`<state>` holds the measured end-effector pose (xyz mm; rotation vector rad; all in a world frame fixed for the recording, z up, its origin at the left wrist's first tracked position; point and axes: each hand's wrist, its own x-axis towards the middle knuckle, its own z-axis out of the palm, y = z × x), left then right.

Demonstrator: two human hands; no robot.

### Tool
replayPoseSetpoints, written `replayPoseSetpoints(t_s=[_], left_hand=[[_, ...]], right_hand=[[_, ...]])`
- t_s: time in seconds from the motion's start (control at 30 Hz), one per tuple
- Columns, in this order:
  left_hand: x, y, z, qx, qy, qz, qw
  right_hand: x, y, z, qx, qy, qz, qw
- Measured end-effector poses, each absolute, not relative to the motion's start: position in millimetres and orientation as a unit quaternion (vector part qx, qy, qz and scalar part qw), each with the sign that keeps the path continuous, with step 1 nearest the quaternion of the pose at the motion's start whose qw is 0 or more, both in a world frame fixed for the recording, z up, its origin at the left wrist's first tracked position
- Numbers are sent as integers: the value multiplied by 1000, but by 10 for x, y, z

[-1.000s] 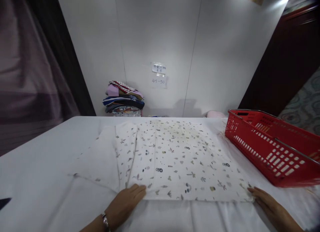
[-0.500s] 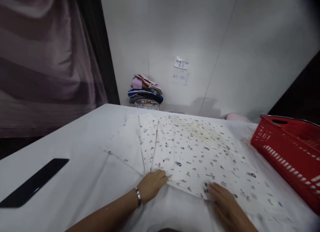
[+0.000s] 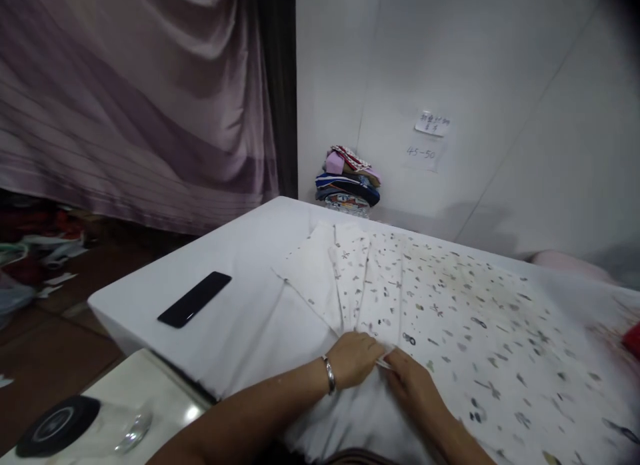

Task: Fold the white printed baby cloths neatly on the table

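A white cloth [image 3: 450, 318] with small dark and coloured prints is spread over the white-covered table, and its left part lies in folds. At its near edge, my left hand [image 3: 354, 359], with a metal bracelet on the wrist, is closed on the fabric. My right hand [image 3: 413, 381] is right beside it, thumb and fingers pinching a bit of the same edge. Most of the fingertips are hidden under the hands and cloth. A dark flat phone-like slab [image 3: 195, 299] lies on the table to the left of the cloth.
A stack of folded fabrics [image 3: 347, 181] stands against the wall behind the table. Part of a red basket [image 3: 633, 341] shows at the right edge. Lower left is a pale surface [image 3: 150, 385] with a round black object [image 3: 57, 425]. A mauve curtain [image 3: 150, 85] hangs at left.
The view has turned left, so the basket is mostly out of sight. My right hand has moved left along the cloth edge to my left hand and now pinches the cloth.
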<state>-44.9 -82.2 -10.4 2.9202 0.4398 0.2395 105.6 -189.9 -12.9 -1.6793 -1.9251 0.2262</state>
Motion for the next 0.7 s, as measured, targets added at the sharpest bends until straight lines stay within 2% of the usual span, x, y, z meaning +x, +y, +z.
replayPoseSetpoints(t_s=[0.2, 0.47, 0.7], left_hand=[[-603, -605, -94, 987, 127, 90, 44], [-655, -195, 42, 978, 179, 110, -5], [-714, -38, 111, 982, 156, 105, -22]], right_hand=[[1103, -1931, -112, -640, -680, 189, 304], [1113, -1953, -196, -655, -665, 202, 298], [1154, -1974, -253, -653, -672, 205, 284]])
